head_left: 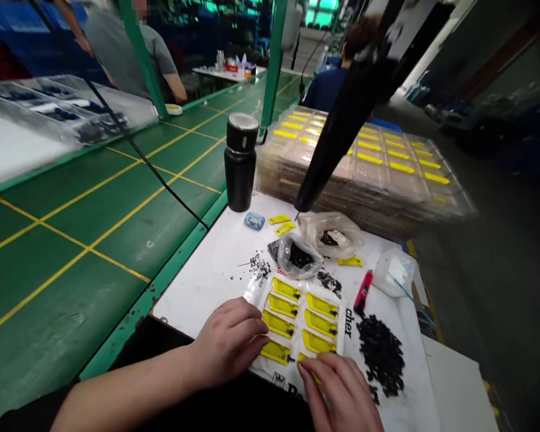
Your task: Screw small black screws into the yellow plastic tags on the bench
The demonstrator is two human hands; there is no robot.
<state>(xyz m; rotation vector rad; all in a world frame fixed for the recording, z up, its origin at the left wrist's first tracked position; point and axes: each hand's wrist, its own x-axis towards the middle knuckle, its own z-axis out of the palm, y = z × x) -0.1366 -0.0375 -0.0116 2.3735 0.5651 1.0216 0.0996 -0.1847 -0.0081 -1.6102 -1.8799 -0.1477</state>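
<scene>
A clear plastic tray (256, 287) lies on the white work surface in front of me, holding several yellow rectangular parts (285, 289) in two columns. My left hand (227, 342) rests at the tray's near-left corner, fingers curled against the nearest yellow part (275, 352). My right hand (342, 393) is at the tray's near-right edge, fingertips pinched on a yellow part (306, 358). A pile of small black pieces (381, 354) lies just right of the tray.
A black flask (240, 162) stands at the back. Beside it is a tall stack of clear trays (378, 174) with yellow parts. Two plastic bags (317, 243), loose yellow parts (281, 223), a red tool (363, 291) and a green conveyor (94, 210) surround the spot. Other people work beyond.
</scene>
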